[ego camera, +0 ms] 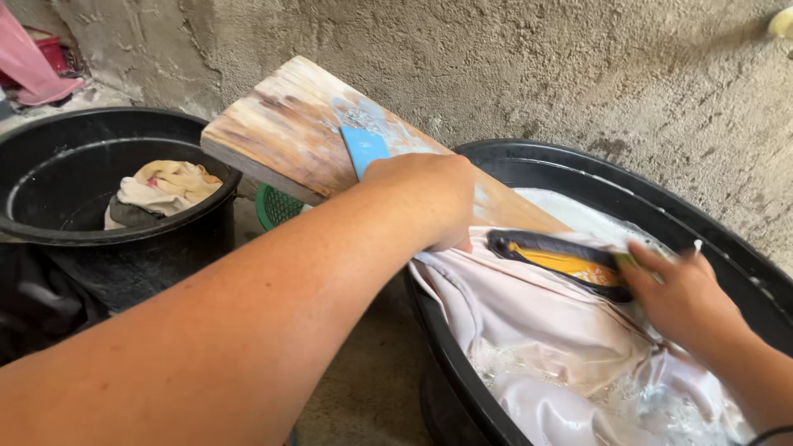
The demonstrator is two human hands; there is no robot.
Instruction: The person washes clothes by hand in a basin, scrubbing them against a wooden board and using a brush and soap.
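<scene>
A left hand [425,198] presses a pale wet garment [537,322] against a wooden washboard [289,132]; the right hand [681,297] grips a black-and-yellow scrub brush [562,258] over the black tub's [595,177] rim.

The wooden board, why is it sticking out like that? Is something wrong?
Nothing looks broken. The wooden board lies tilted, its low end on the rim of the black tub and its high end jutting out over the gap beside it. Its surface is worn and stained. The left hand presses the pale wet cloth onto it.

Wooden board [285,132] slants on tub [529,157], bearing wet cloth [529,306].
</scene>
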